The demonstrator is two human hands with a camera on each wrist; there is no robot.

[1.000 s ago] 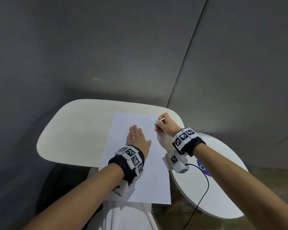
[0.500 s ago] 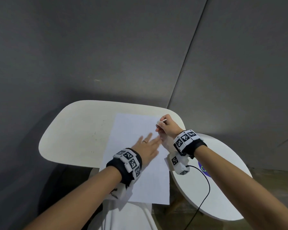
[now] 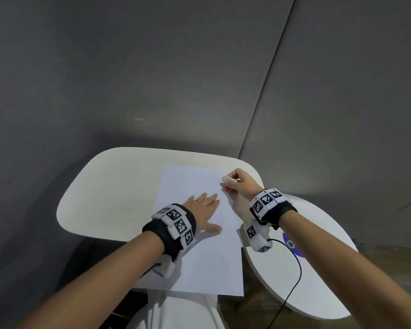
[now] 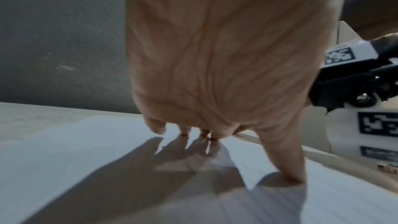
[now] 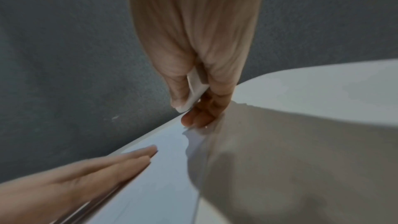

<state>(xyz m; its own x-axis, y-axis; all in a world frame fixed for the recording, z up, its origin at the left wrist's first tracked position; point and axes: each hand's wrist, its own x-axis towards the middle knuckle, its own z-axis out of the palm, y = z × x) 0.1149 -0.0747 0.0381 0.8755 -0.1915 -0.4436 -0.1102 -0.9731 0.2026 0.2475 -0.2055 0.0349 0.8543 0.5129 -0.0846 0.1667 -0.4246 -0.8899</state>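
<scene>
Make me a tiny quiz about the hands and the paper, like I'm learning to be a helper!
1. True or false: the left hand lies flat on the sheet of paper.
2. Which hand pinches the white eraser? A: left hand. B: right hand.
3. Fill in: the wall behind the table is ___.
Key: 1 true; 2 B; 3 grey.

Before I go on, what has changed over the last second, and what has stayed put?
The left hand, flat on the paper, turned its fingers from straight ahead toward the right hand. The right hand still pinches the white eraser at the paper's far right edge; paper unmoved.
</scene>
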